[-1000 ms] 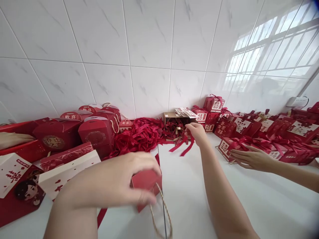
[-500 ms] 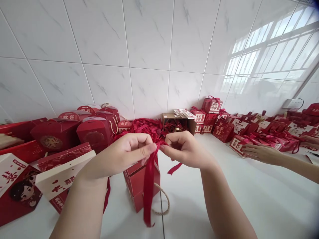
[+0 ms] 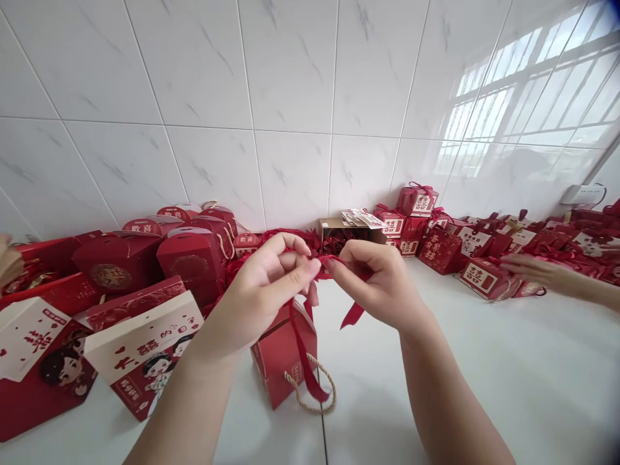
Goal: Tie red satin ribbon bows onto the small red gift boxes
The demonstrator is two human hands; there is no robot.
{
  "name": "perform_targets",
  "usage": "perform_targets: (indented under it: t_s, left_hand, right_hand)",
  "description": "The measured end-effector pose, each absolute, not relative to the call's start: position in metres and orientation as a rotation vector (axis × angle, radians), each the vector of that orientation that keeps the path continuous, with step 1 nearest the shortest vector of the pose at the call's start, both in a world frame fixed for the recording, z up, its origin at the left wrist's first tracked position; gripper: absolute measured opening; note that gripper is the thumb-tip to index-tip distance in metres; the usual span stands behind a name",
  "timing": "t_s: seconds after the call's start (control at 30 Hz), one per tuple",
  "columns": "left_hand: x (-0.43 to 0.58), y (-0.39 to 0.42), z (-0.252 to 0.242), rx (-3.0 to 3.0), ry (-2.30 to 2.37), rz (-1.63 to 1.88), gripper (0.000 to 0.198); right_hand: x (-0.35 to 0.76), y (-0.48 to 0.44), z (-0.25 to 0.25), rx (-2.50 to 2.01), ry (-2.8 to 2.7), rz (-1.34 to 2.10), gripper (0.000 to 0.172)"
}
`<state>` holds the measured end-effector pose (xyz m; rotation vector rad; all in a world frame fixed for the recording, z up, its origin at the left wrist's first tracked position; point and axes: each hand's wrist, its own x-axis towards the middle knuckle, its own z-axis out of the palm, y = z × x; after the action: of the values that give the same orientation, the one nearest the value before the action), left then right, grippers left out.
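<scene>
Ribbon of glossy dark red fabric (image 3: 301,352) runs between the person's two hands, raised over the white table (image 3: 382,400). Left hand (image 3: 266,290) and right hand (image 3: 375,284) each have thumb and fingers pinched on it, their tips nearly meeting; whether they touch, and whether a loop or knot sits between them, cannot be told. One tail drops from the left fingertips before a small red cardboard box with a pitched top (image 3: 277,365), which stands on the table below the left hand. The other, shorter tail hangs under the right hand.

For this step, a light, close pinch seems best: slick fabric is likely to slip if one side lets go early. Smoothing twists with the thumbs and pulling both sides evenly should hold it flat. The longer tail overlaps the twisted beige rope loop (image 3: 332,387) at the box's side, so lifting it clear first could prevent snagging.
</scene>
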<state>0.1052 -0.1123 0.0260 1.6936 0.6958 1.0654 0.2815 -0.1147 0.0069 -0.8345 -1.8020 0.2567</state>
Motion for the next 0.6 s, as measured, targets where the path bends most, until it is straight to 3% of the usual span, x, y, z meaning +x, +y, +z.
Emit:
perform_targets:
  t_s: [0.2, 0.37, 0.6]
  left_hand:
    - [0.093, -0.107, 0.034, 1.392, 0.656, 1.298, 0.012]
    - [0.081, -0.106, 0.039, 1.359, 0.705, 1.432, 0.014]
    - [0.069, -0.130, 0.039, 1.765, 0.945, 1.475, 0.023]
  right_hand:
    - [0.297, -0.110, 0.009, -0.831, -2.010, 0.274, 0.016]
    - [0.321, -0.110, 0.013, -0.851, -2.013, 0.405, 0.020]
    - [0.344, -0.106, 0.010, -1.001, -2.012, 0.410, 0.018]
